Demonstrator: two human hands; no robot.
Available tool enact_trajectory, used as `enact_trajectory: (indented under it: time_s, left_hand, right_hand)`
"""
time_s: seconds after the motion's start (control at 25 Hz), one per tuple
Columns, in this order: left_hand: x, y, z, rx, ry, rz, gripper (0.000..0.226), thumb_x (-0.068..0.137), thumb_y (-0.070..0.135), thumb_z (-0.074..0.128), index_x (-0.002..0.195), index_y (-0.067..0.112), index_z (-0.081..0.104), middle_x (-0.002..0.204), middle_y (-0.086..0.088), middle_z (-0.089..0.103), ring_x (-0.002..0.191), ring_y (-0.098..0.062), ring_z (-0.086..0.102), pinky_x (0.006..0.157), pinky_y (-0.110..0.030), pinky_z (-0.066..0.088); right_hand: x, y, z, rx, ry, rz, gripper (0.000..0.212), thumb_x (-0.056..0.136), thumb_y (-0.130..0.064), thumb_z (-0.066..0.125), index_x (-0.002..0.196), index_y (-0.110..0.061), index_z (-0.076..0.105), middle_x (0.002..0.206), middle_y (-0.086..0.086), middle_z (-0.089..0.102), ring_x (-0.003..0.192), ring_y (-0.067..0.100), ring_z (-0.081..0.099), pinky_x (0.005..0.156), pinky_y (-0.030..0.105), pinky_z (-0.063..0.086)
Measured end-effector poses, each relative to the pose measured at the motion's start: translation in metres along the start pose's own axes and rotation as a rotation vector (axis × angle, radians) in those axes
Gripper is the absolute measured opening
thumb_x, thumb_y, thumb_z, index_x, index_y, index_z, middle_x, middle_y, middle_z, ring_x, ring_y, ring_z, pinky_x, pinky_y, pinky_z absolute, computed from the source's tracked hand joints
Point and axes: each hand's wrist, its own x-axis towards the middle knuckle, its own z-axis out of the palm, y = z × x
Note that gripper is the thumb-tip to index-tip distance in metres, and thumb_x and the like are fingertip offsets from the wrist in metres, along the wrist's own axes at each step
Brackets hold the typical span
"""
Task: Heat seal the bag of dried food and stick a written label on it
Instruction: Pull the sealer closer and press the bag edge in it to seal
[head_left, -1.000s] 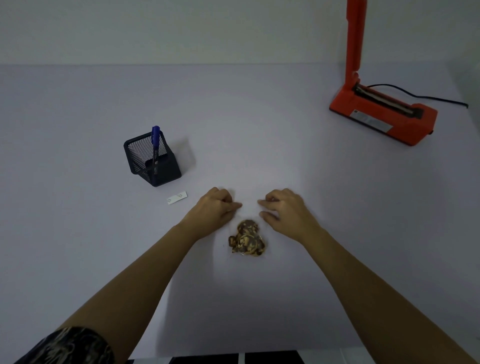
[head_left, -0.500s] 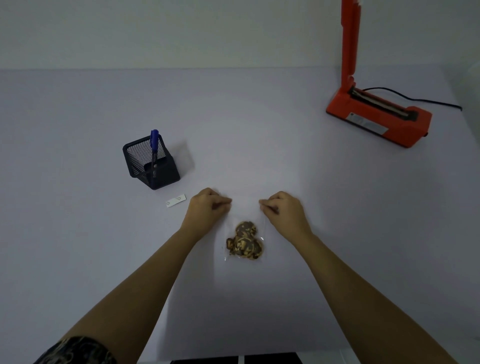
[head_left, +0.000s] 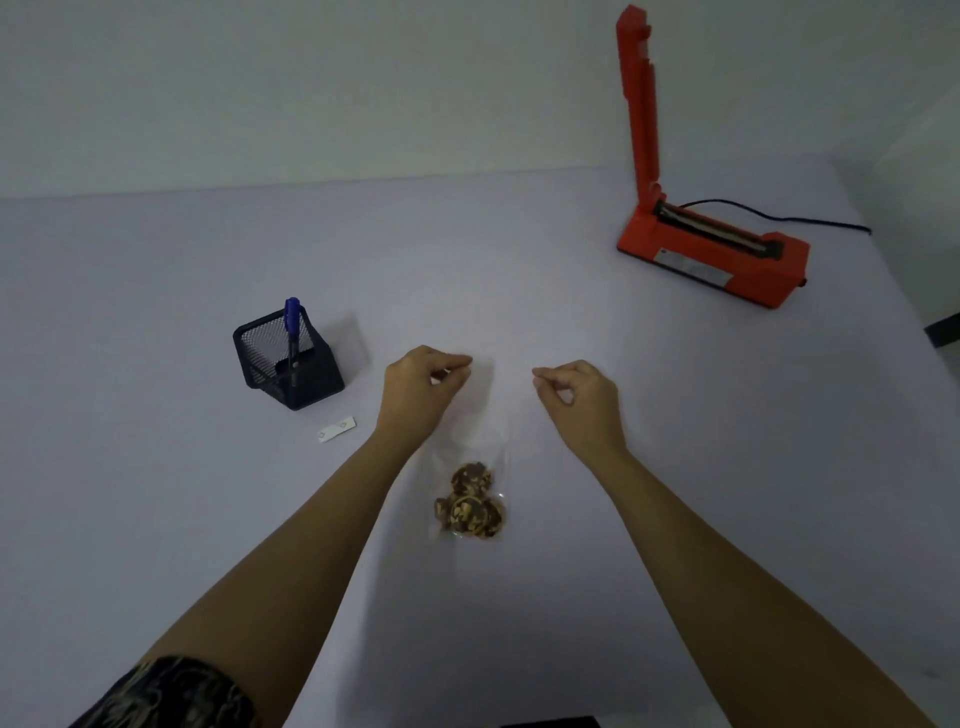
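A clear plastic bag (head_left: 483, 415) lies on the table with brown dried food (head_left: 470, 503) bunched at its near end. My left hand (head_left: 423, 387) pinches the bag's far left corner between thumb and fingers. My right hand (head_left: 584, 400) is pinched the same way at the far right side, where the clear film is faint. A small white label (head_left: 336, 429) lies flat to the left of my left forearm. The orange heat sealer (head_left: 711, 252) stands at the far right with its arm (head_left: 638, 104) raised upright.
A black mesh pen holder (head_left: 291, 366) with a blue pen (head_left: 292, 319) stands left of my left hand. The sealer's black cable (head_left: 779, 217) runs off to the right. The pale table (head_left: 156, 519) meets a plain wall at the back.
Both hands have moved away from me and a little apart, drawing the bag's top out flat. The dried food stays at the near end.
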Motion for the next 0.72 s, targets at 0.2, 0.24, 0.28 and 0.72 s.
enact_trajectory:
  time_s: [0.2,0.24,0.28,0.72]
  left_hand:
    - [0.052,0.068,0.038,-0.121,-0.082,-0.06,0.029,0.093,0.023,0.054,0.119,0.013,0.063,0.118,-0.003,0.066,0.106,-0.012,0.06,0.089,-0.011,0.038]
    - [0.065,0.081,0.051,-0.134,-0.112,-0.071,0.032,0.094,0.024,0.052,0.124,0.013,0.06,0.123,-0.003,0.064,0.112,-0.014,0.057,0.091,-0.013,0.036]
    - [0.079,0.092,0.064,-0.156,-0.144,-0.09,0.035,0.095,0.023,0.05,0.128,0.013,0.056,0.127,-0.003,0.061,0.116,-0.015,0.055,0.092,-0.014,0.034]
    - [0.194,0.143,0.174,-0.275,-0.462,-0.298,0.079,0.078,-0.009,0.047,0.148,0.012,0.016,0.142,-0.007,0.036,0.128,-0.026,0.037,0.095,-0.032,0.043]
  right_hand:
    - [0.039,0.018,-0.066,-0.046,0.252,0.121,0.04,0.088,-0.015,0.058,0.126,-0.006,0.051,0.12,0.012,0.058,0.108,0.02,0.056,0.092,0.024,0.041]
    - [0.049,0.028,-0.083,-0.05,0.283,0.201,0.048,0.089,-0.018,0.057,0.133,-0.005,0.042,0.13,0.014,0.051,0.118,0.022,0.05,0.096,0.025,0.037]
    - [0.059,0.04,-0.098,-0.055,0.296,0.281,0.056,0.09,-0.02,0.055,0.139,-0.004,0.033,0.14,0.015,0.042,0.127,0.024,0.043,0.102,0.027,0.033]
    - [0.132,0.124,-0.189,0.027,0.251,0.542,0.086,0.079,-0.002,0.06,0.146,-0.008,0.006,0.148,0.014,0.027,0.134,0.031,0.032,0.102,0.032,0.033]
